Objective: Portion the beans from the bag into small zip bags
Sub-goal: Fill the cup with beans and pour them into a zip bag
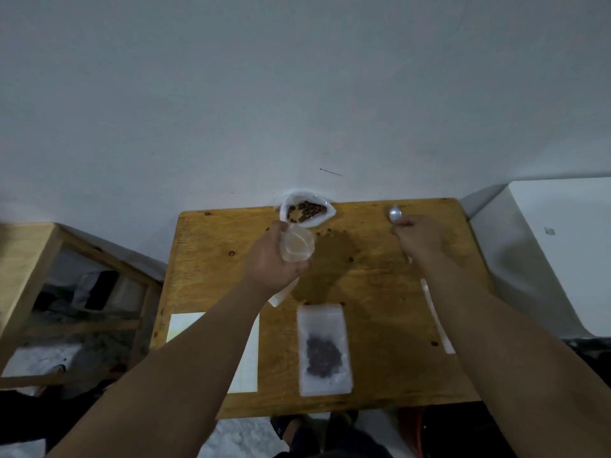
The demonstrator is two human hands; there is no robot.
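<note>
The left hand [274,256] holds an empty small zip bag [296,247] open, just beside the big bag of beans [305,211] at the far edge of the table [380,292]. The right hand [418,234] grips a spoon [395,213]. One filled zip bag [324,350] lies nearer, so I think the filling has only begun.

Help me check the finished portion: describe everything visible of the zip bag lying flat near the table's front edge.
The filled zip bag is a rectangle of cloudy clear plastic lying flat on the wooden table, long side running front to back. Dark beans cluster in its nearer half; the far half looks empty. Only the table touches it. Its seal is too blurred to judge.
</note>
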